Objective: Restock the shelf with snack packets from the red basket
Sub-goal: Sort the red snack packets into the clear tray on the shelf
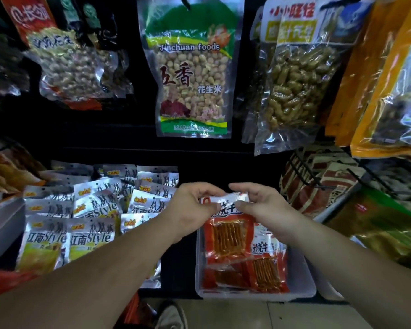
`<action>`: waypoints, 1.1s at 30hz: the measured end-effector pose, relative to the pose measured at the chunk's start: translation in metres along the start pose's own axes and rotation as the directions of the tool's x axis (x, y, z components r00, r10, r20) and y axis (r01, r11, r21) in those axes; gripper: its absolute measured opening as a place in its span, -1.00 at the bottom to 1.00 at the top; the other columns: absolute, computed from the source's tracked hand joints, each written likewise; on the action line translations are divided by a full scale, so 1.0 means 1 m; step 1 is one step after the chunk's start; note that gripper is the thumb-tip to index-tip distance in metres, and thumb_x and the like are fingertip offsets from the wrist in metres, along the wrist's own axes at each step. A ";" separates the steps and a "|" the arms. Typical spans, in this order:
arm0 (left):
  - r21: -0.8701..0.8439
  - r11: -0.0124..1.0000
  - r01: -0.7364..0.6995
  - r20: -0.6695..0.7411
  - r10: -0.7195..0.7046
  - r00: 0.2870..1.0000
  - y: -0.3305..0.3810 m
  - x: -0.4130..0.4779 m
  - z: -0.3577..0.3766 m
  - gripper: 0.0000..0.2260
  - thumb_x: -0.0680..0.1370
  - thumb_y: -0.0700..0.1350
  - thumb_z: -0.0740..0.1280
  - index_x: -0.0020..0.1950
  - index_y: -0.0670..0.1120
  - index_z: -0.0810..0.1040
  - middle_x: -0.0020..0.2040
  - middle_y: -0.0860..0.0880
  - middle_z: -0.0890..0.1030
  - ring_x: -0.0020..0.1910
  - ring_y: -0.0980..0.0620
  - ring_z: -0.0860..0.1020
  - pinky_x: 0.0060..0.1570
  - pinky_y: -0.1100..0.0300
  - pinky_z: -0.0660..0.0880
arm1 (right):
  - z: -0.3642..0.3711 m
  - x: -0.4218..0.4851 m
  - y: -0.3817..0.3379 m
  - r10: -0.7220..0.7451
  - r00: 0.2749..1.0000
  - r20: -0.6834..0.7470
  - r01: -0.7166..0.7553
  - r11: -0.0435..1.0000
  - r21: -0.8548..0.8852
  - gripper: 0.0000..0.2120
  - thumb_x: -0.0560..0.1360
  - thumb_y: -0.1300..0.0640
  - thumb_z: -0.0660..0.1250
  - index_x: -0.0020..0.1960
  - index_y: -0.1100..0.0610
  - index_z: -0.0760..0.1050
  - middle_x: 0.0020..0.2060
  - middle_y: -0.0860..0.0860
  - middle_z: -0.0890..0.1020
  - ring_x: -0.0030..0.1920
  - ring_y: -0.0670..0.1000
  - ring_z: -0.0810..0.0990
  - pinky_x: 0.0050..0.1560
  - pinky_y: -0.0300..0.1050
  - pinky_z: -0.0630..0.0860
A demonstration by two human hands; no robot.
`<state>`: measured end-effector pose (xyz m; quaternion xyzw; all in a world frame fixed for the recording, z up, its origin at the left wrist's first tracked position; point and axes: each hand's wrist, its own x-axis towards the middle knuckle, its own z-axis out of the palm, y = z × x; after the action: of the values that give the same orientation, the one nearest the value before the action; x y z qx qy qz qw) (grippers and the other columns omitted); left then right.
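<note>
A red snack packet [228, 230] with orange strips showing through its window hangs upright over a clear plastic bin [301, 289]. My left hand [195, 205] pinches its white top edge at the left corner, and my right hand [259, 200] pinches the same edge at the right. More red packets [266, 271] of the same kind lie flat in the bin beneath it. At the lower left edge a bit of the red basket [3, 281] shows, mostly hidden by my left forearm.
Silver "Style" packets [90, 238] fill the shelf to the left of the bin. Peanut bags [192, 74] hang on hooks above, with yellow and clear bags at the right. A wire rack [318, 184] of red-striped packets stands to the right. A shoe [171, 315] is on the floor.
</note>
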<state>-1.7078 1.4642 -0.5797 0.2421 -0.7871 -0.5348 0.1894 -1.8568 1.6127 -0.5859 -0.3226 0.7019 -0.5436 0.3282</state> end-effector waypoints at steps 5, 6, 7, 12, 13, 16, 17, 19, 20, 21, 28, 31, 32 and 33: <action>-0.134 0.977 0.165 0.080 -0.155 0.985 -0.001 0.007 0.004 -0.47 0.49 -0.18 0.57 0.37 0.18 0.54 0.07 0.09 0.71 -0.03 0.28 0.67 -0.05 0.33 0.58 | -0.011 0.003 0.003 0.030 0.996 -0.085 -0.023 0.996 0.087 -0.78 0.60 0.35 0.41 0.13 0.09 0.68 -0.07 0.28 0.72 -0.10 0.24 0.69 -0.02 0.13 0.65; -0.170 0.956 0.240 0.164 -0.212 0.963 -0.003 0.007 0.005 -0.41 0.47 -0.20 0.59 0.39 0.21 0.49 0.07 0.05 0.73 0.02 0.16 0.70 0.05 0.15 0.61 | -0.013 0.004 0.001 0.048 0.993 -0.108 -0.030 0.986 0.166 -0.79 0.60 0.36 0.39 0.12 0.11 0.67 -0.08 0.25 0.73 -0.14 0.21 0.70 -0.12 0.07 0.67; -0.174 0.941 0.291 0.245 -0.245 0.938 -0.006 0.006 0.005 -0.39 0.46 -0.23 0.59 0.38 0.21 0.47 0.08 0.01 0.74 0.07 0.04 0.72 0.13 -0.01 0.61 | -0.014 0.005 -0.001 0.071 0.990 -0.123 -0.040 0.970 0.241 -0.77 0.60 0.37 0.38 0.14 0.10 0.65 -0.05 0.23 0.74 -0.15 0.18 0.73 -0.19 0.03 0.68; -0.235 0.931 0.281 0.160 -0.248 0.955 -0.011 0.008 0.007 -0.57 0.50 -0.27 0.54 0.27 0.05 0.53 -0.01 -0.02 0.76 -0.02 -0.03 0.74 0.09 -0.08 0.65 | -0.022 0.009 0.000 0.112 0.987 -0.111 -0.073 0.949 0.308 -0.41 0.52 0.33 0.50 0.40 -0.17 0.49 0.08 0.23 0.68 0.04 0.22 0.72 -0.02 0.20 0.70; -0.263 0.924 0.278 0.127 -0.252 0.959 -0.011 0.009 0.006 -0.59 0.49 -0.27 0.55 0.26 0.02 0.54 -0.02 -0.02 0.76 -0.04 -0.02 0.75 0.05 -0.05 0.65 | -0.023 0.008 0.000 0.120 0.989 -0.086 -0.091 0.955 0.281 -0.38 0.50 0.35 0.52 0.39 -0.17 0.50 0.11 0.23 0.68 0.08 0.24 0.72 0.02 0.23 0.69; -0.306 0.919 0.248 0.074 -0.237 0.969 -0.012 0.009 0.006 -0.59 0.48 -0.27 0.57 0.24 -0.03 0.53 -0.04 -0.01 0.76 -0.07 0.01 0.75 -0.10 0.11 0.67 | -0.021 0.004 0.002 0.154 0.988 0.020 -0.154 0.963 0.219 -0.40 0.48 0.40 0.51 0.40 -0.06 0.53 0.10 0.16 0.73 0.08 0.19 0.74 0.01 0.15 0.70; -0.302 0.924 0.232 0.058 -0.225 0.973 -0.012 0.008 0.007 -0.56 0.46 -0.25 0.58 0.25 -0.01 0.52 -0.05 0.00 0.76 -0.08 0.03 0.75 -0.14 0.17 0.66 | -0.018 0.003 0.003 0.159 0.987 0.010 -0.158 0.967 0.202 -0.42 0.49 0.40 0.50 0.41 -0.01 0.53 0.08 0.13 0.74 0.06 0.16 0.75 -0.03 0.07 0.70; -0.290 0.929 0.232 0.045 -0.229 0.972 -0.011 0.006 0.007 -0.47 0.43 -0.24 0.62 0.27 0.08 0.48 -0.06 0.00 0.75 -0.10 0.06 0.74 -0.19 0.19 0.65 | -0.014 0.004 0.004 0.158 0.985 -0.073 -0.140 0.969 0.203 -0.46 0.53 0.40 0.47 0.43 0.05 0.52 0.07 0.12 0.74 0.02 0.09 0.75 -0.14 -0.09 0.66; -0.283 0.925 0.252 0.071 -0.242 0.968 -0.010 0.004 0.008 -0.42 0.42 -0.25 0.62 0.29 0.14 0.46 -0.05 -0.02 0.74 -0.10 0.03 0.74 -0.20 0.14 0.66 | -0.014 0.004 0.005 0.149 0.983 -0.105 -0.126 0.970 0.206 -0.49 0.55 0.38 0.44 0.44 0.05 0.52 0.10 0.13 0.73 0.03 0.07 0.74 -0.13 -0.11 0.66; -0.277 0.921 0.273 0.114 -0.251 0.961 -0.010 0.002 0.009 -0.36 0.42 -0.29 0.61 0.33 0.18 0.44 -0.04 -0.06 0.72 -0.10 -0.01 0.74 -0.21 0.08 0.67 | -0.014 0.004 0.005 0.137 0.984 -0.112 -0.112 0.973 0.203 -0.50 0.58 0.37 0.42 0.46 0.04 0.51 0.13 0.12 0.72 0.08 0.06 0.73 -0.04 -0.09 0.67; -0.299 0.925 0.233 0.127 -0.203 0.971 0.001 0.001 0.013 -0.24 0.50 -0.38 0.50 0.55 0.18 0.34 0.14 -0.07 0.61 -0.04 -0.08 0.72 -0.22 -0.02 0.69 | -0.018 0.004 0.003 0.165 0.981 0.101 -0.181 0.967 0.179 -0.11 0.46 0.52 0.46 0.54 -0.20 0.33 0.11 0.08 0.73 0.08 0.24 0.74 -0.04 0.21 0.70; -0.241 0.941 0.238 0.165 -0.202 0.965 -0.001 0.002 0.012 -0.13 0.44 -0.43 0.53 0.60 0.13 0.27 0.19 -0.02 0.59 -0.10 -0.01 0.72 -0.23 0.10 0.66 | -0.017 0.004 0.000 0.134 0.991 0.006 -0.133 0.982 0.137 -0.10 0.47 0.51 0.46 0.58 -0.19 0.30 0.06 0.09 0.75 0.02 0.24 0.76 -0.05 0.23 0.71; -0.208 0.949 0.237 0.149 -0.209 0.966 -0.002 0.003 0.011 -0.11 0.43 -0.44 0.54 0.61 0.09 0.26 0.18 -0.03 0.59 -0.10 -0.04 0.72 -0.23 0.11 0.66 | -0.017 0.003 -0.001 0.120 0.993 0.025 -0.122 0.985 0.121 -0.09 0.47 0.51 0.46 0.58 -0.23 0.31 0.08 0.08 0.74 0.04 0.21 0.75 -0.04 0.20 0.71; -0.168 0.958 0.233 0.134 -0.212 0.968 -0.003 0.002 0.010 -0.10 0.42 -0.44 0.55 0.62 0.07 0.26 0.16 -0.03 0.60 -0.09 -0.07 0.71 -0.24 0.11 0.66 | -0.018 0.002 -0.002 0.111 0.992 0.064 -0.117 0.988 0.100 -0.07 0.47 0.52 0.45 0.57 -0.27 0.31 0.13 0.05 0.73 0.06 0.19 0.75 -0.03 0.13 0.69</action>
<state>-1.7143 1.4692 -0.5859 0.2799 -0.7119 -0.6356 0.1040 -1.8723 1.6209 -0.5808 -0.2801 0.6803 -0.5500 0.3953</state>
